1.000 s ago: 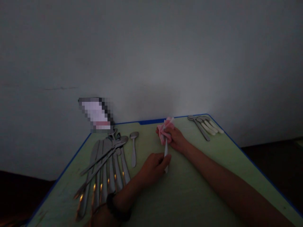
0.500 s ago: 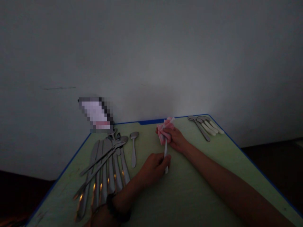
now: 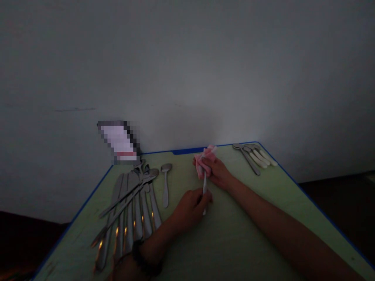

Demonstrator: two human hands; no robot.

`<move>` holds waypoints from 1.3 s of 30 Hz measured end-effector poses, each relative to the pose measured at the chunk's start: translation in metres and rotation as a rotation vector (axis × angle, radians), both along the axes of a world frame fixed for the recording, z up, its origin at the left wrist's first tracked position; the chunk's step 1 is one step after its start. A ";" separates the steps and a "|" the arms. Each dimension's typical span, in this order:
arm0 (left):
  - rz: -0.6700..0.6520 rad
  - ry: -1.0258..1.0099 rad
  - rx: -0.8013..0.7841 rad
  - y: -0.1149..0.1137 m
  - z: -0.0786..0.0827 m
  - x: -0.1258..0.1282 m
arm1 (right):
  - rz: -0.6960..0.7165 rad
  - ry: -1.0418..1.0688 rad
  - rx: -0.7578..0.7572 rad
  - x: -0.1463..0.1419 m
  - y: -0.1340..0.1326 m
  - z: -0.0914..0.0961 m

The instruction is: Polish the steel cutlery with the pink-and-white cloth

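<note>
Over the pale green, blue-edged tabletop [image 3: 240, 242], a two-handed hold.
Right of the spread silvery metal cutlery [image 3: 137, 220], my left hand [image 3: 190, 207] grips a slim pale utensil [image 3: 204, 183], its far end hidden in crumpled pink cloth [image 3: 201, 166] clutched by my right hand [image 3: 219, 171].

No text, label, brand, number or sign can be read. The screen [image 3: 117, 137] is pixelated, its content illegible.

Head-worn view, forward-down over table [image 3: 234, 242]
</note>
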State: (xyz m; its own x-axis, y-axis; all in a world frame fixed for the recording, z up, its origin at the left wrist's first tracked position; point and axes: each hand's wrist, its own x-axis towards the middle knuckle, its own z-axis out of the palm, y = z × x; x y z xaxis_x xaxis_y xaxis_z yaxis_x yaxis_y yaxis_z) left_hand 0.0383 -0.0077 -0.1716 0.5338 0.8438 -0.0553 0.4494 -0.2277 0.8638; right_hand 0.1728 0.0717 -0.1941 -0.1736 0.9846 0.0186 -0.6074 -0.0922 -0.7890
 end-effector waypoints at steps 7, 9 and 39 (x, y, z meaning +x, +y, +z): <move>0.209 -0.371 -0.191 0.001 0.001 0.004 | -0.053 0.035 -0.073 0.008 0.008 -0.003; 0.250 -0.412 -0.196 0.001 0.000 0.004 | -0.035 0.031 -0.081 0.012 0.009 -0.003; 0.194 -0.006 0.267 0.005 0.002 -0.004 | -0.122 0.088 -0.071 -0.011 -0.007 0.003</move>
State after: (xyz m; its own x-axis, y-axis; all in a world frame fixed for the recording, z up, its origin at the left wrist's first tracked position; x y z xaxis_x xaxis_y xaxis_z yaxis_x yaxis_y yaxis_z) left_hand 0.0345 -0.0027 -0.1692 0.3615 0.9140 0.1842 0.5017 -0.3572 0.7879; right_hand 0.1614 0.0647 -0.1907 -0.0529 0.9977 -0.0421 -0.6837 -0.0669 -0.7267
